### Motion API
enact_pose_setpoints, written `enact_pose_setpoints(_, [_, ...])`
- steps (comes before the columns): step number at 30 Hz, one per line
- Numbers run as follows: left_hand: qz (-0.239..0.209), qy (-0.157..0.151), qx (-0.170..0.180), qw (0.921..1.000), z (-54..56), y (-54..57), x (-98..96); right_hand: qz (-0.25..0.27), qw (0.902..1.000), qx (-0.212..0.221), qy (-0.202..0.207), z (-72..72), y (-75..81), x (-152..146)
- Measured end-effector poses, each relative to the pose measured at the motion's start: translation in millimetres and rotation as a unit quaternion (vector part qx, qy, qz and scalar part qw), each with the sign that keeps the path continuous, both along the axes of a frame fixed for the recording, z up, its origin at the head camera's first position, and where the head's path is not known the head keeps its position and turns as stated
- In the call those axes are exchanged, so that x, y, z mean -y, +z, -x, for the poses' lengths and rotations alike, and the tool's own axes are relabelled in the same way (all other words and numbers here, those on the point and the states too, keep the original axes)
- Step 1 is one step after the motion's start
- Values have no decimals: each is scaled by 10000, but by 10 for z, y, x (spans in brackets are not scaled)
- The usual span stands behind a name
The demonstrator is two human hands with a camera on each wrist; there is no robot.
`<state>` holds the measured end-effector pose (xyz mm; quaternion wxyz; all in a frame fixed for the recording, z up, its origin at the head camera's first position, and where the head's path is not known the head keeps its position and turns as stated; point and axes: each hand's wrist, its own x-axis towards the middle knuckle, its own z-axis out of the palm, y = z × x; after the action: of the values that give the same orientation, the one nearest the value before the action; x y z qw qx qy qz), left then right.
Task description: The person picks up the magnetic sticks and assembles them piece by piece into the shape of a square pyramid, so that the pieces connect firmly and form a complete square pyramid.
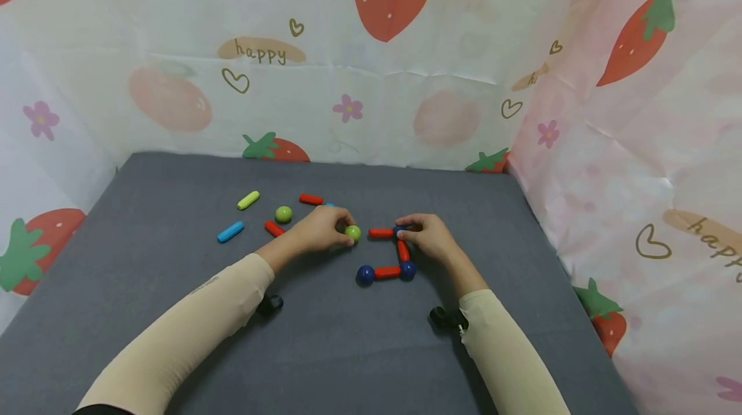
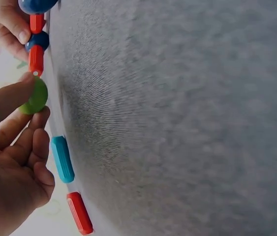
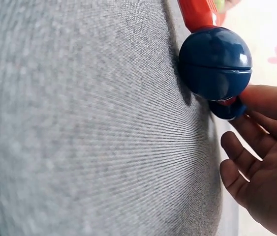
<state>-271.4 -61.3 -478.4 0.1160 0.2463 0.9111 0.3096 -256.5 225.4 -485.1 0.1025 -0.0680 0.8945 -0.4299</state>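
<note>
My left hand pinches a green ball between thumb and fingers. Just to its right, a small gap away in the head view, is the free end of a red rod. That rod joins a dark blue ball, which my right hand holds with thumb and fingertips. From this ball a second red rod runs toward me to another blue ball. A third red rod leads left from there to a blue ball, forming an open-sided shape.
Left of my left hand lie a loose green ball, a yellow-green rod, a light blue rod and two red rods, one farther back. Another light blue rod is partly hidden behind the hand. A patterned curtain borders the grey table.
</note>
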Motion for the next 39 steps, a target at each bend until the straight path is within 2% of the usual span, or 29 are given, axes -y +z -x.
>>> enact_pose_setpoints(3, [-160,151,65,9997,14,17,-29,7,10000,-11,6,-2,-13,-4])
enact_pose_setpoints(6, [-194,170,100,9996,33,28,-72,-16,10000,-34,13,-3,-27,-4])
enact_pose_setpoints(15, [75,67,130,9999,63,12,-191,62,10000,-78,-4,-23,-38,20])
enact_pose_setpoints(20, [-11,98,213,9997,68,10,-198,90,9999,-61,59,-11,-49,-16])
enact_pose_setpoints(30, [-22,118,275,9995,66,-33,-193,32,9985,30,551,8,-14,-98])
enact_pose_setpoints(39, [-64,120,328,9994,63,-60,-184,85,9989,-19,470,13,-48,-89])
